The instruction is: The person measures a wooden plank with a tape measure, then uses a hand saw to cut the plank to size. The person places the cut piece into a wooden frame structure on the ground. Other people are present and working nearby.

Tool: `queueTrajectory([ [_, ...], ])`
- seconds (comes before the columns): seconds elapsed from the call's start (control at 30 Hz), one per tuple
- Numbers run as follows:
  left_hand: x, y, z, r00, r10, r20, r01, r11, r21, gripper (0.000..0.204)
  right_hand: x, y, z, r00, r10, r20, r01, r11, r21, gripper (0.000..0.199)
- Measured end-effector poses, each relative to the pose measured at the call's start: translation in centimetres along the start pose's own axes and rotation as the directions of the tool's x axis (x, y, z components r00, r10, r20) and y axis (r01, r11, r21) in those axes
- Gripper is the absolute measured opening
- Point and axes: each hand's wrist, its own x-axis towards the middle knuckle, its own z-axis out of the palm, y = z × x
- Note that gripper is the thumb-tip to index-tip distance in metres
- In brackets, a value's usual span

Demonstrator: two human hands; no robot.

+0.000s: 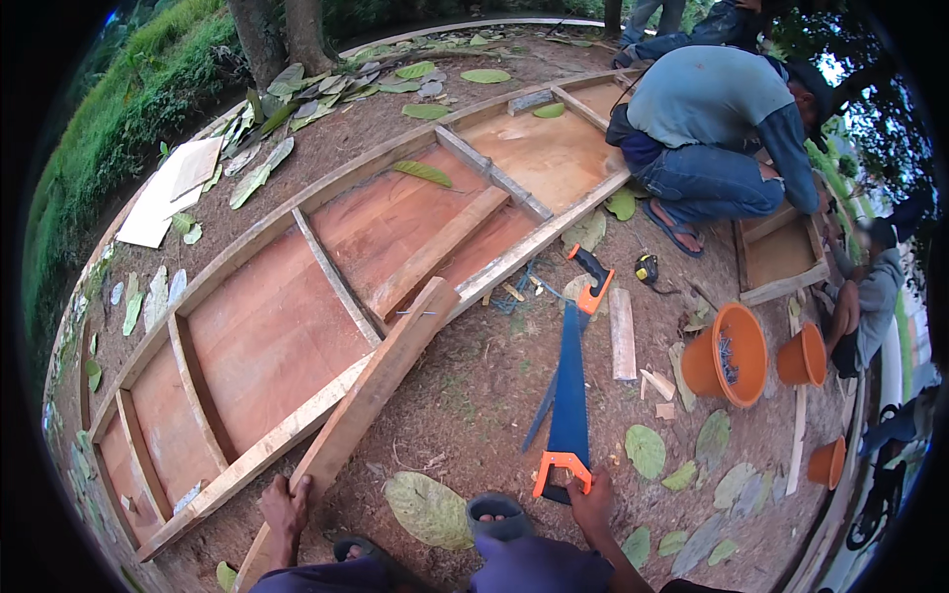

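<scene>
My left hand (285, 509) is closed round the near end of a long wooden plank (371, 395), which slants away from me. The plank's far end rests over the edge of a wooden frame panel (277, 306) with crosspieces and a reddish board face. In my right hand (593, 504) is the orange handle of a handsaw (569, 395), its blue blade pointing away from me. Partly hidden under that blade lies a second saw (591, 267) with an orange and black handle. A shorter wooden beam (445, 247) lies across the panel.
A yellow and black tape measure (647, 269) and a wood offcut (622, 334) lie on the dirt. Orange buckets (727, 356) stand at right, the nearest holding nails. One person (707, 138) crouches beside the panel; another (875, 296) sits farther right. Large leaves (427, 509) are scattered around.
</scene>
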Motion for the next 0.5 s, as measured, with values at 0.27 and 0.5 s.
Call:
queueTrajectory([
  [0.27,0.8,0.3,-1.3,0.997,0.006,0.077,-0.002,0.999,-0.047,0.057,1.1,0.5,-0.2,0.989,0.117,0.092,-0.124,0.99,0.072,0.042],
  [0.5,1.4,-1.5,-1.4,0.979,0.041,0.201,-0.045,0.999,0.017,0.063,-3.3,-3.4,-3.9,1.0,0.013,0.023,-0.01,0.995,-0.103,0.032],
])
